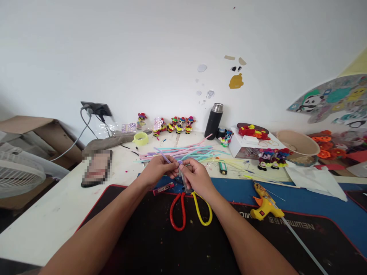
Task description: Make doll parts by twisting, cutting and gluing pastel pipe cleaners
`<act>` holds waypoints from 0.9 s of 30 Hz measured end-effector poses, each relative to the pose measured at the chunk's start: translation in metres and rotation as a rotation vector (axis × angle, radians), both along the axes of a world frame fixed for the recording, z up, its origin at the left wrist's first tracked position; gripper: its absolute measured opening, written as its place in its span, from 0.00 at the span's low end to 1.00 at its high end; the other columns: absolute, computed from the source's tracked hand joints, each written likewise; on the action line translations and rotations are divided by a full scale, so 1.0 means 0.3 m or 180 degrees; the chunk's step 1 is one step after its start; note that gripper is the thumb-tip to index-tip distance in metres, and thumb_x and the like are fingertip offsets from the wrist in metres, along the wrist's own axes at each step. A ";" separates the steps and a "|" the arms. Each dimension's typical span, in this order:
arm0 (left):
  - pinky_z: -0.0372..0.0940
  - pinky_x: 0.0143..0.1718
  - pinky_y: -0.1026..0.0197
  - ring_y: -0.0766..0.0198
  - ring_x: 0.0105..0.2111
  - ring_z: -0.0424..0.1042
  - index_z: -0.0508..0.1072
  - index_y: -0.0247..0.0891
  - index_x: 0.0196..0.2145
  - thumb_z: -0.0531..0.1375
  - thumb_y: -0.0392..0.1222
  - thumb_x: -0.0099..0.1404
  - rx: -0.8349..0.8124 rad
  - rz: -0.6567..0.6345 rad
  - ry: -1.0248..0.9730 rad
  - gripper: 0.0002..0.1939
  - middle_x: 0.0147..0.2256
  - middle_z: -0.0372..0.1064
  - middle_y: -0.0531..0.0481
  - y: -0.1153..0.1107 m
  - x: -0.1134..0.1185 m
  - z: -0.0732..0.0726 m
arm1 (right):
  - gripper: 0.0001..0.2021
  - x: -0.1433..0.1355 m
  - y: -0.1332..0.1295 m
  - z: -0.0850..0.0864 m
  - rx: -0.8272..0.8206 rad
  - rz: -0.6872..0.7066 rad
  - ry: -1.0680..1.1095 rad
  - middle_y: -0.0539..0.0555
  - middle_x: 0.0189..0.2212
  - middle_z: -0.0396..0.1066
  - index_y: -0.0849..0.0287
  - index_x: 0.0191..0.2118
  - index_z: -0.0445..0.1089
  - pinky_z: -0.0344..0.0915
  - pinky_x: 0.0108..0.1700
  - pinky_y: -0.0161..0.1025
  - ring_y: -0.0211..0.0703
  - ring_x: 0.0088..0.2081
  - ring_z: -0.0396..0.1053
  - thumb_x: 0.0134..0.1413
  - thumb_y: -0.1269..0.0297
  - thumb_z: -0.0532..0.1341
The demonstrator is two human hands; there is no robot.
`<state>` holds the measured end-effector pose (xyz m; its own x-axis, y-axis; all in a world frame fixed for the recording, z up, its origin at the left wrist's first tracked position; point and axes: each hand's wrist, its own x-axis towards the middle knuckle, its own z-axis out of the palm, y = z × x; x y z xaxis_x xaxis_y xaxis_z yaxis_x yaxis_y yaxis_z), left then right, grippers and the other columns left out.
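Both hands meet above the middle of the desk, at a purple pipe cleaner (163, 153) with a small coil at its end. My left hand (162, 168) pinches it between thumb and fingers, its straight part rising up and to the left. My right hand (195, 173) closes thumb and finger on the coiled end. Just below the hands lie scissors (183, 214) with one red and one yellow handle, their blades partly hidden by my right hand. Behind the hands spreads a pile of pink, turquoise and purple pipe cleaners (189, 152).
A yellow glue gun (266, 204) rests on the black mat (143, 236) at right. A black thermos (214, 121), small dolls (180, 125) and a tape roll (140, 138) stand at the back. Further right are a white box (241, 147) and a bowl (298, 143).
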<state>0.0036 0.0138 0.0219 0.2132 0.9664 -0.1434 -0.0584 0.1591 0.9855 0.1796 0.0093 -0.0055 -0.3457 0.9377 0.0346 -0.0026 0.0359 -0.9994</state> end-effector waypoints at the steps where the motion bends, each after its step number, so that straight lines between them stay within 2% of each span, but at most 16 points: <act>1: 0.67 0.24 0.65 0.65 0.21 0.72 0.76 0.34 0.27 0.75 0.49 0.50 -0.0031 0.0001 -0.0050 0.18 0.22 0.74 0.49 0.000 0.002 -0.003 | 0.12 0.000 0.000 0.002 0.0000 -0.0002 -0.0012 0.41 0.14 0.63 0.54 0.37 0.65 0.55 0.15 0.31 0.34 0.11 0.57 0.62 0.51 0.62; 9: 0.64 0.21 0.68 0.69 0.20 0.69 0.75 0.32 0.25 0.76 0.46 0.50 -0.0427 -0.0015 -0.0536 0.17 0.22 0.73 0.48 0.002 0.001 -0.015 | 0.12 -0.002 -0.005 0.016 0.0049 -0.0011 -0.0010 0.39 0.13 0.60 0.53 0.37 0.64 0.55 0.15 0.32 0.34 0.11 0.56 0.62 0.51 0.62; 13: 0.65 0.22 0.66 0.67 0.20 0.70 0.75 0.33 0.27 0.76 0.48 0.50 -0.0236 -0.0012 -0.0340 0.18 0.22 0.74 0.48 0.001 -0.004 -0.005 | 0.12 -0.002 -0.002 0.010 0.0023 0.0037 0.0069 0.40 0.14 0.61 0.54 0.37 0.64 0.54 0.16 0.31 0.33 0.11 0.56 0.62 0.51 0.62; 19: 0.65 0.23 0.65 0.66 0.20 0.70 0.75 0.34 0.27 0.75 0.51 0.49 -0.0071 -0.0123 -0.0061 0.19 0.22 0.74 0.50 -0.005 -0.004 0.010 | 0.17 0.004 -0.001 0.018 -0.0131 0.0014 0.0150 0.41 0.16 0.64 0.55 0.38 0.65 0.53 0.15 0.30 0.33 0.12 0.58 0.61 0.46 0.62; 24: 0.64 0.22 0.65 0.67 0.19 0.69 0.75 0.34 0.27 0.76 0.50 0.47 -0.0139 -0.0119 -0.0089 0.20 0.21 0.73 0.50 -0.010 0.007 0.018 | 0.14 0.004 0.003 0.019 -0.0009 -0.0082 0.0084 0.39 0.11 0.58 0.55 0.34 0.65 0.53 0.16 0.30 0.33 0.11 0.56 0.63 0.49 0.60; 27: 0.65 0.22 0.65 0.66 0.20 0.70 0.76 0.34 0.27 0.76 0.51 0.48 -0.0026 -0.0130 0.0082 0.19 0.21 0.73 0.50 -0.011 0.006 0.021 | 0.13 0.004 0.007 0.011 0.0024 -0.0109 0.0009 0.39 0.11 0.59 0.55 0.34 0.66 0.52 0.16 0.30 0.33 0.11 0.55 0.63 0.52 0.60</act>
